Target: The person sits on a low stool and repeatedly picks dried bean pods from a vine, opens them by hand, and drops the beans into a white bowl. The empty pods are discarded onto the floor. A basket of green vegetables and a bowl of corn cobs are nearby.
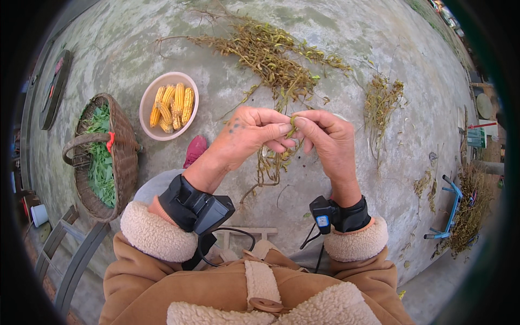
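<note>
Head view: left hand (250,135) and right hand (329,142) meeting fingertip to fingertip, each grip pinching a small green pod (293,121) between thumb and forefinger. Pod held mid-air above the concrete floor (346,32), long axis roughly upright, tip pointing away. Dry stalks (273,165) dangling beneath. Bowl of corn cobs (169,105) and wicker basket (127,157) off left.

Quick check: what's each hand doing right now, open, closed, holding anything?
Left hand: closed, pinching the pod.
Right hand: closed, pinching the same pod.
</note>
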Demonstrator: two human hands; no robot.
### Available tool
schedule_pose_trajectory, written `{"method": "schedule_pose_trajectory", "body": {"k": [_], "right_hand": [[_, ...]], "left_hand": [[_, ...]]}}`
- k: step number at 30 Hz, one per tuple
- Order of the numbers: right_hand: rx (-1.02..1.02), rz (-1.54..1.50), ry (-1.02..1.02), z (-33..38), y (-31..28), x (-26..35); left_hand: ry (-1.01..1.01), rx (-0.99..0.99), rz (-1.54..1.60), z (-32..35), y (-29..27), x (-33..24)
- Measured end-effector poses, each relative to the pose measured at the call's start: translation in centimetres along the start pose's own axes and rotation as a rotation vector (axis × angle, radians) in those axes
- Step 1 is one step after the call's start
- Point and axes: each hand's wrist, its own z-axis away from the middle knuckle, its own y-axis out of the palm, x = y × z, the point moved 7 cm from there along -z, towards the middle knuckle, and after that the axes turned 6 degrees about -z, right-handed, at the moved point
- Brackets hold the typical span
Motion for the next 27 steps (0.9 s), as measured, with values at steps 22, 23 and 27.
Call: {"method": "schedule_pose_trajectory", "body": {"k": [22,23,27], "right_hand": [[0.051,0.098,0.011,-0.05,0.16,-0.58],[0.044,0.096,0.022,-0.05,0.16,-0.69],[0.053,0.067,0.026,-0.21,0.42,-0.69]], "left_hand": [[0.052,0.073,-0.035,0.31,-0.53,0.13],[0.041,0.072,-0.015,0.31,-0.61,0.23],[0.042,0.078,0.050,0.22,-0.74,0.44]]}}
